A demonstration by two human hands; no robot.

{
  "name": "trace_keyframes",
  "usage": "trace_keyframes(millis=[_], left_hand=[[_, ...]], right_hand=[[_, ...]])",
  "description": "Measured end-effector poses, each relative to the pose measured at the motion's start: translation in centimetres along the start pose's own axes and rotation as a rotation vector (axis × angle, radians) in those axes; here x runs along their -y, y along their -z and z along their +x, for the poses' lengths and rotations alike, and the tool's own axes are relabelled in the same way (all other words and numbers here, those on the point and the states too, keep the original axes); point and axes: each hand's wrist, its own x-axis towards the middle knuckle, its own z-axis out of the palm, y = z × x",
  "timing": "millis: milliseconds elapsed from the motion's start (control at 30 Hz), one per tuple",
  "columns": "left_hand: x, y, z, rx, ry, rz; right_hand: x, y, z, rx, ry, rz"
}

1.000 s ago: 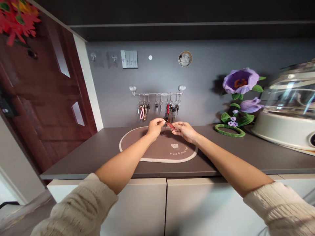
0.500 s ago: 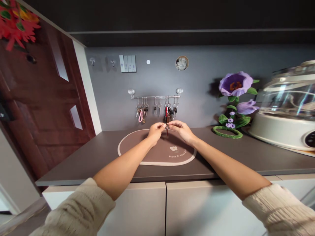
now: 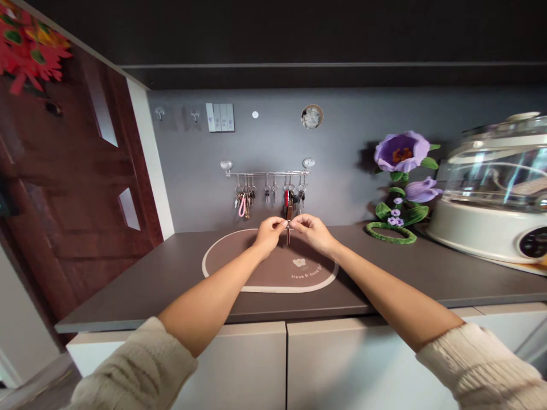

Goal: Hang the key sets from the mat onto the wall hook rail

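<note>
My left hand (image 3: 269, 233) and my right hand (image 3: 314, 232) meet above the mat, thumbs and forefingers pinched close together. Between the fingertips is a small key ring, partly covered by them, and a key (image 3: 288, 236) dangles below it. Just behind, a clear hook rail (image 3: 269, 173) is fixed to the grey wall. Bunches of keys (image 3: 246, 198) hang from its left hooks, one with a pink loop strap. Toward the right end hang a red item (image 3: 286, 197) and dark key fobs (image 3: 302, 195).
An oval brown mat (image 3: 260, 279) lies on the dark counter (image 3: 145, 285). To the right stand a purple fabric flower (image 3: 404, 152) with a green ring base and a white appliance (image 3: 474, 228) with a clear top. A dark shelf (image 3: 273, 40) juts out overhead.
The view has tilted slightly upward and shifted a little to the right. My hands stay together at the key ring, with the fingertips slightly farther apart.
</note>
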Motion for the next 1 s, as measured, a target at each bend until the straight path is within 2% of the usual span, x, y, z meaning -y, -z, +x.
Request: trace_keyframes(millis=[300, 467, 600, 700, 867, 1000], left_hand=[[0.2, 0.2, 0.1, -0.015, -0.166, 0.166], [0.7, 0.2, 0.1, -0.081, -0.151, 0.228], [1.0, 0.3, -0.1, -0.09, -0.127, 0.274], [0.9, 0.3, -0.3, -0.099, -0.114, 0.324], [0.5, 0.3, -0.5, -0.095, -0.121, 0.391], [0.5, 0.3, -0.5, -0.079, -0.129, 0.404]], right_hand=[[0.2, 0.3, 0.2, 0.019, 0.093, -0.133], [0.0, 1.0, 0.8, -0.075, 0.098, -0.117], [-0.3, 2.4, 2.3, -0.165, 0.072, -0.05], [-0.1, 3.7, 4.0, -0.226, 0.007, 0.073], [1.0, 5.4, 7.0, -0.324, -0.205, 0.263], [1.8, 6.1, 8.9, -0.393, -0.329, 0.318]])
